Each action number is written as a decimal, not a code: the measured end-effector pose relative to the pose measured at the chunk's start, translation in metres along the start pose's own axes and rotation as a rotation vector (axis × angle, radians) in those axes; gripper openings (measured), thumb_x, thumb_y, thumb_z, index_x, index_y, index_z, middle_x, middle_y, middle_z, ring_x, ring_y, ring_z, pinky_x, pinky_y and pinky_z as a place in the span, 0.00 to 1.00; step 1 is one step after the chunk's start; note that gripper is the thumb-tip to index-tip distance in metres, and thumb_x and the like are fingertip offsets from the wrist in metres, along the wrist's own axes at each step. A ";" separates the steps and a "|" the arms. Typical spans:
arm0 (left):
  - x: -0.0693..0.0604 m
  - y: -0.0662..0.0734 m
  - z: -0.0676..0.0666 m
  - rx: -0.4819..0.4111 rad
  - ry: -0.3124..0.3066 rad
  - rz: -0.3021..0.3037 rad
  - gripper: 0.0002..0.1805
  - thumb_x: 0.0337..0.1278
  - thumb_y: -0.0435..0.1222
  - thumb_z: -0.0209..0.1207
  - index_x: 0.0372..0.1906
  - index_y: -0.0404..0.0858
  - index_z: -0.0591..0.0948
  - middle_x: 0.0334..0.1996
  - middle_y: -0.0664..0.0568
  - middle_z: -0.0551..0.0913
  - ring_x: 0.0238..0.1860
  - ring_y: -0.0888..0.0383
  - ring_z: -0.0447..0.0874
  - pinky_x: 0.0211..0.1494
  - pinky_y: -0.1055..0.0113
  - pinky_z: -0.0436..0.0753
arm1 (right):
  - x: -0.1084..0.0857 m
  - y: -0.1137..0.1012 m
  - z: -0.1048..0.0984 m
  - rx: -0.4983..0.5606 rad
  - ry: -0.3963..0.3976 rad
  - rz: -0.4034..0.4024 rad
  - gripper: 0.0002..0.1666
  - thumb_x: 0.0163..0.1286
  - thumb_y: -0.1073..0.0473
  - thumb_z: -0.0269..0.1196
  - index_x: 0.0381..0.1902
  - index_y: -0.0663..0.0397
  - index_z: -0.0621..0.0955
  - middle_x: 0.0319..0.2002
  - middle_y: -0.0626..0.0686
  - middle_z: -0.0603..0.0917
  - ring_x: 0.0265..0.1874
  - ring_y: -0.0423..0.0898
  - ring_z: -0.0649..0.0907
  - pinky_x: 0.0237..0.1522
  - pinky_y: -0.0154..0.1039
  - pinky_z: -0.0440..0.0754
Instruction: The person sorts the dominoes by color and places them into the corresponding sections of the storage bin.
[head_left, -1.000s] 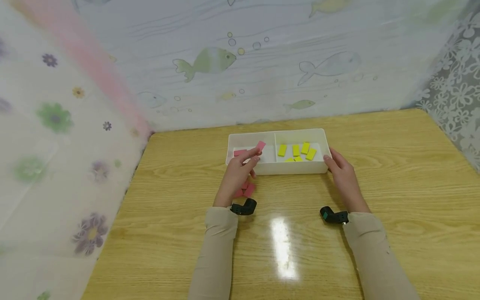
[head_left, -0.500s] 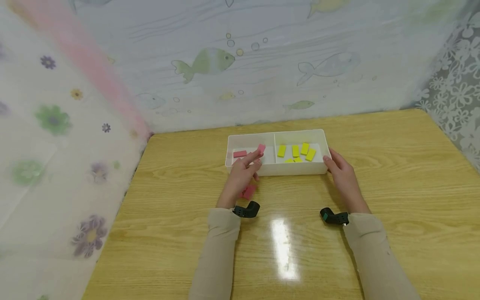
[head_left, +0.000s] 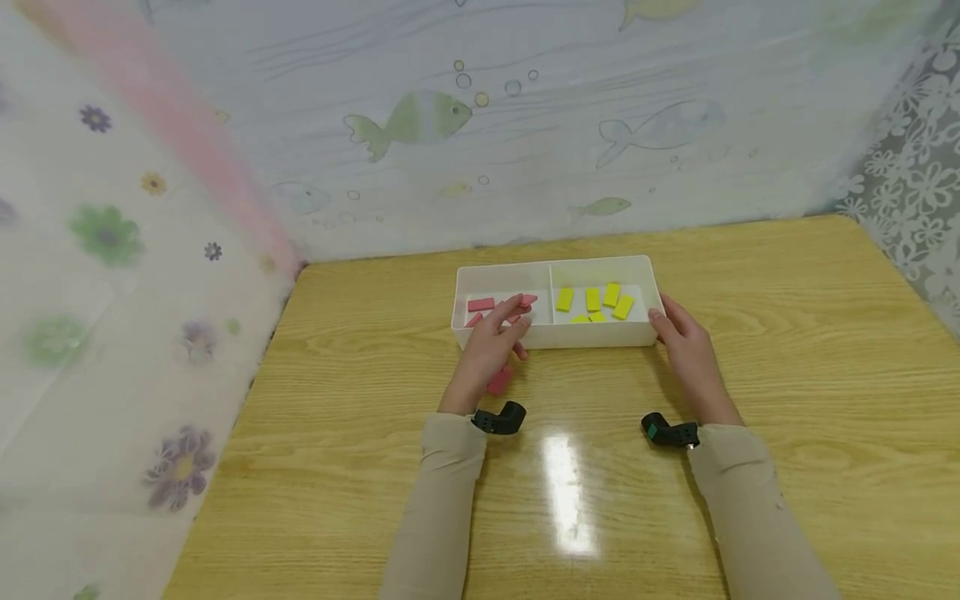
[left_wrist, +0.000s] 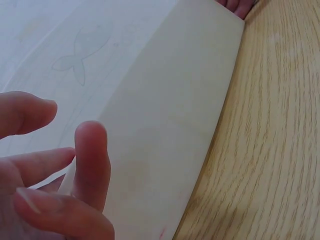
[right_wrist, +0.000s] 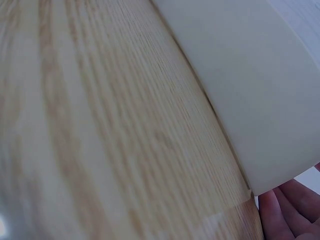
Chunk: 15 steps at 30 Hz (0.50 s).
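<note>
A white tray (head_left: 592, 337) is shown near the far edge of a wood-grained table (head_left: 337, 375), divided by 1 partition (head_left: 552, 293) into 2 compartments. In the right compartment (head_left: 592, 272), 6 yellow blocks (head_left: 612, 293) are seen lying loosely, 2 of them partly masked by the front wall. In the left compartment (head_left: 504, 277), only pink blocks (head_left: 481, 305) are seen; some are covered by fingers, so that a full count cannot be given.

The separation by colour is judged well advanced. The yellow share appears complete, no yellow block being visible outside the tray. The pink share is judged unfinished: at least 1 loose pink block (head_left: 498, 382) is left on the table in front of the tray, partly covered by the left hand (head_left: 484, 352), and others may be concealed there.

The left hand is extended over the front wall, with 1 fingertip block (head_left: 530, 299), also pink, at its end; whether this is pinched or released cannot be told, no block being shown in the left wrist view. The tray's right end is gripped by the right hand (head_left: 686, 346), the thumb being set at the front corner.
</note>
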<state>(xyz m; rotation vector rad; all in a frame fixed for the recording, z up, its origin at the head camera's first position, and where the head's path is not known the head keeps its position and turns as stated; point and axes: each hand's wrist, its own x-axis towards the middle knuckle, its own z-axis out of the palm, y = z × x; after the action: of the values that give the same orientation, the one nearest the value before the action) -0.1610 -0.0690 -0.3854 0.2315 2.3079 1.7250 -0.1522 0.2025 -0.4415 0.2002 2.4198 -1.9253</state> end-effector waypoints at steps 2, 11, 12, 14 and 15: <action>-0.002 0.004 0.000 0.004 -0.003 -0.010 0.26 0.64 0.40 0.47 0.66 0.41 0.60 0.56 0.52 0.69 0.32 0.36 0.75 0.19 0.69 0.65 | 0.000 0.000 0.000 0.004 0.000 0.000 0.40 0.63 0.34 0.45 0.69 0.44 0.55 0.66 0.51 0.58 0.62 0.49 0.62 0.59 0.48 0.61; 0.010 -0.018 -0.001 0.022 0.002 -0.038 0.24 0.61 0.46 0.50 0.63 0.53 0.65 0.54 0.52 0.72 0.31 0.42 0.78 0.26 0.55 0.74 | 0.001 0.000 0.000 -0.011 0.004 -0.003 0.40 0.63 0.34 0.45 0.68 0.44 0.55 0.66 0.50 0.58 0.62 0.49 0.62 0.59 0.48 0.61; 0.012 -0.021 -0.001 0.025 0.002 -0.034 0.24 0.61 0.47 0.50 0.62 0.54 0.65 0.54 0.53 0.72 0.30 0.42 0.78 0.26 0.55 0.74 | 0.001 0.000 0.000 -0.013 0.004 -0.002 0.40 0.63 0.34 0.45 0.68 0.44 0.55 0.66 0.50 0.59 0.62 0.49 0.62 0.59 0.48 0.61; 0.014 -0.026 0.000 0.032 0.013 -0.025 0.23 0.60 0.49 0.50 0.61 0.57 0.66 0.52 0.54 0.74 0.29 0.43 0.78 0.25 0.56 0.74 | 0.001 0.000 -0.001 -0.012 0.003 -0.001 0.40 0.63 0.34 0.45 0.68 0.44 0.55 0.66 0.51 0.59 0.62 0.49 0.62 0.59 0.48 0.61; 0.014 -0.027 0.000 0.034 0.014 -0.020 0.23 0.60 0.49 0.50 0.61 0.57 0.67 0.51 0.54 0.74 0.29 0.43 0.78 0.24 0.57 0.74 | 0.002 0.000 -0.001 -0.013 0.003 -0.001 0.40 0.63 0.34 0.45 0.68 0.44 0.55 0.66 0.51 0.59 0.62 0.49 0.63 0.59 0.48 0.61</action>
<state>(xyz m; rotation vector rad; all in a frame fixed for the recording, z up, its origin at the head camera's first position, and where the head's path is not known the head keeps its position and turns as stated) -0.1739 -0.0726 -0.4126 0.2025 2.3430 1.6835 -0.1537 0.2034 -0.4416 0.2018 2.4343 -1.9104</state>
